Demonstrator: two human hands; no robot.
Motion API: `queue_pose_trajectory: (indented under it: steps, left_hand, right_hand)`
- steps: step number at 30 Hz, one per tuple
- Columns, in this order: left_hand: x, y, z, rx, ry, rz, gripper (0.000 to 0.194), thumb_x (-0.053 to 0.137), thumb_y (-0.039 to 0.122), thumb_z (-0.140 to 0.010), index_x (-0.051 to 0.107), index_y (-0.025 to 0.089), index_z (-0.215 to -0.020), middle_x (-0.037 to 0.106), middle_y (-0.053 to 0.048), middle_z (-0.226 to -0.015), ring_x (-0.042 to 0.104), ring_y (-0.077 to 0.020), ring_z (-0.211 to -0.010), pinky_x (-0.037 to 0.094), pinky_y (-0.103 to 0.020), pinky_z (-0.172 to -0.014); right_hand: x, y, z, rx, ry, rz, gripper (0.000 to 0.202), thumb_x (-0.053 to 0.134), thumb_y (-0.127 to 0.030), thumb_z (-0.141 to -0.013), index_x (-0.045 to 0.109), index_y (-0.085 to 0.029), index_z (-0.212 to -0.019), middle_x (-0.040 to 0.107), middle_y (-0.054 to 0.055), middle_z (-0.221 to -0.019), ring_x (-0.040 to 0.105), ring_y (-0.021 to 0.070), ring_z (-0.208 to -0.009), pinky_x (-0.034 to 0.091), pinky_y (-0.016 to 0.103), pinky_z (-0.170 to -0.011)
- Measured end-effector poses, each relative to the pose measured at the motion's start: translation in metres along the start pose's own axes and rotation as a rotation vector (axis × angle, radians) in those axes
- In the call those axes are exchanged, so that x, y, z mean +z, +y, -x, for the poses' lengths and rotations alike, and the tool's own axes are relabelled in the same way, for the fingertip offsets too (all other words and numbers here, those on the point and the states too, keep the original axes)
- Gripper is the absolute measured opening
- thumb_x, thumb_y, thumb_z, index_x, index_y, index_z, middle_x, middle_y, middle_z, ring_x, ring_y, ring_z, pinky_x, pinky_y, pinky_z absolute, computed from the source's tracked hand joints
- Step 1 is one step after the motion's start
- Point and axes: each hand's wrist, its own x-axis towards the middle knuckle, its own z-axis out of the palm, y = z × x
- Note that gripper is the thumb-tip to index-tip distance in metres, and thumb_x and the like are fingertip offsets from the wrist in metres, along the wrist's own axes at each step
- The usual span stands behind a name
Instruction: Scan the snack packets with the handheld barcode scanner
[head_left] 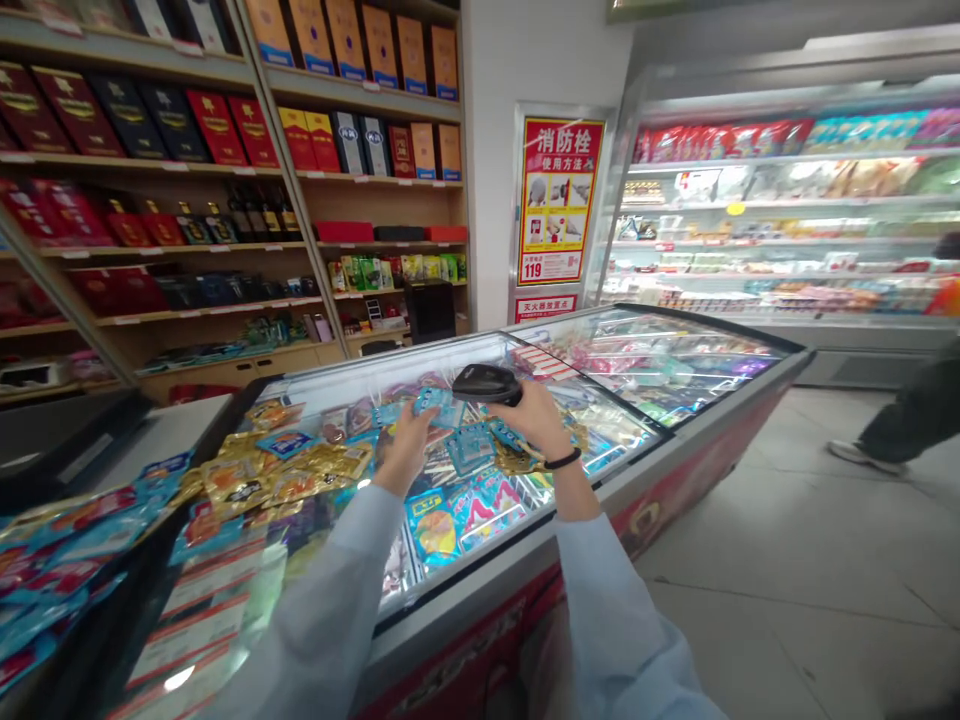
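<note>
My right hand (534, 415) is wrapped round a black handheld barcode scanner (486, 384), whose head points left. Between the fingers of my left hand (407, 445) is a small blue snack packet (439, 402), just left of the scanner head. Below both hands, another blue packet (472, 447) lies on the freezer's glass lid (495, 352). Gold and blue snack packets (292, 478) are heaped on the lid to the left of my left hand. Through the glass, colourful packages (435, 525) show inside the freezer.
Shelves of boxed bottles (169, 120) stand at the back left. A red fire-hydrant poster (561, 200) hangs on the wall. A lit open fridge (780, 200) stands at the back right. Price labels (202, 600) and more packets (67, 560) lie front left. A person's leg (911, 410) shows at right.
</note>
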Motion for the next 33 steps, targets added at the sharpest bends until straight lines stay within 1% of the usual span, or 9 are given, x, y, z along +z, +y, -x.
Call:
queue_pose_trajectory:
  steps: [3, 7, 12, 15, 18, 22, 29, 31, 33]
  left_hand:
    - [0.043, -0.008, 0.003, 0.021, -0.101, -0.066, 0.045, 0.065, 0.013, -0.073, 0.052, 0.019, -0.115, 0.061, 0.001, -0.076, 0.054, -0.0074, -0.052, 0.058, -0.031, -0.064]
    - [0.082, -0.023, 0.004, 0.109, -0.137, -0.244, 0.042, 0.061, 0.014, -0.076, 0.052, 0.017, -0.117, 0.066, -0.007, -0.094, 0.062, -0.0139, -0.07, 0.055, -0.029, -0.068]
    - [0.11, -0.041, -0.007, 0.307, -0.155, -0.665, 0.051, 0.06, 0.019, -0.079, 0.048, 0.015, -0.128, 0.063, -0.013, -0.117, 0.06, -0.0228, -0.105, 0.045, -0.035, -0.093]
    - [0.121, -0.051, -0.013, 0.382, -0.188, -0.965, 0.046, 0.057, 0.027, -0.082, 0.053, 0.015, -0.126, 0.059, -0.015, -0.126, 0.053, -0.0282, -0.117, 0.037, -0.043, -0.1]
    - [0.126, -0.06, -0.016, 0.383, -0.203, -1.199, 0.041, 0.058, 0.035, -0.081, 0.062, 0.018, -0.117, 0.056, -0.016, -0.129, 0.048, -0.0331, -0.122, 0.031, -0.05, -0.102]
    - [0.126, -0.067, -0.016, 0.368, -0.227, -1.258, 0.041, 0.055, 0.04, -0.081, 0.063, 0.02, -0.117, 0.057, -0.014, -0.128, 0.048, -0.0322, -0.122, 0.028, -0.05, -0.104]
    - [0.12, -0.062, -0.014, 0.372, -0.211, -1.115, 0.037, 0.056, 0.034, -0.081, 0.064, 0.02, -0.114, 0.059, -0.012, -0.127, 0.049, -0.0283, -0.121, 0.031, -0.045, -0.104]
    - [0.11, -0.053, -0.016, 0.365, -0.201, -1.018, 0.033, 0.059, 0.033, -0.08, 0.066, 0.02, -0.109, 0.062, -0.011, -0.123, 0.052, -0.0269, -0.118, 0.035, -0.041, -0.102]
    - [0.091, -0.037, -0.018, 0.373, -0.201, -0.883, 0.029, 0.06, 0.029, -0.078, 0.067, 0.019, -0.105, 0.065, -0.009, -0.117, 0.056, -0.0244, -0.113, 0.039, -0.037, -0.098]
  right_hand:
    - [-0.024, 0.021, 0.003, 0.058, 0.024, 0.012, 0.022, 0.066, -0.038, -0.068, 0.07, -0.017, -0.074, 0.07, 0.007, -0.067, 0.066, 0.0228, -0.069, 0.044, 0.026, -0.06]
    - [-0.045, 0.054, 0.008, 0.177, 0.047, 0.051, 0.023, 0.064, -0.039, -0.067, 0.069, -0.017, -0.07, 0.066, 0.006, -0.058, 0.066, 0.0235, -0.067, 0.042, 0.027, -0.058]
    - [-0.058, 0.089, 0.016, 0.27, 0.038, 0.085, 0.023, 0.063, -0.039, -0.067, 0.068, -0.017, -0.066, 0.064, 0.006, -0.053, 0.066, 0.0246, -0.065, 0.043, 0.028, -0.059]
    - [-0.061, 0.099, 0.019, 0.297, 0.043, 0.073, 0.023, 0.063, -0.039, -0.066, 0.068, -0.017, -0.065, 0.064, 0.006, -0.053, 0.066, 0.0247, -0.066, 0.043, 0.028, -0.059]
    - [-0.061, 0.103, 0.021, 0.3, 0.034, 0.042, 0.024, 0.064, -0.04, -0.064, 0.069, -0.017, -0.068, 0.064, 0.006, -0.054, 0.066, 0.0242, -0.066, 0.043, 0.027, -0.057]
    - [-0.056, 0.11, 0.023, 0.32, 0.006, 0.052, 0.025, 0.064, -0.041, -0.064, 0.07, -0.017, -0.068, 0.064, 0.006, -0.052, 0.065, 0.0242, -0.065, 0.042, 0.027, -0.055]
    - [-0.046, 0.121, 0.022, 0.366, -0.054, 0.074, 0.032, 0.061, -0.048, -0.064, 0.069, -0.017, -0.062, 0.062, 0.006, -0.049, 0.065, 0.0251, -0.062, 0.042, 0.029, -0.054]
    - [-0.044, 0.118, 0.021, 0.339, -0.035, 0.088, 0.031, 0.062, -0.048, -0.062, 0.067, -0.018, -0.059, 0.062, 0.007, -0.049, 0.064, 0.0254, -0.061, 0.041, 0.029, -0.053]
    - [-0.042, 0.111, 0.019, 0.311, -0.018, 0.087, 0.031, 0.063, -0.049, -0.062, 0.067, -0.018, -0.058, 0.062, 0.007, -0.049, 0.064, 0.0259, -0.061, 0.042, 0.03, -0.054]
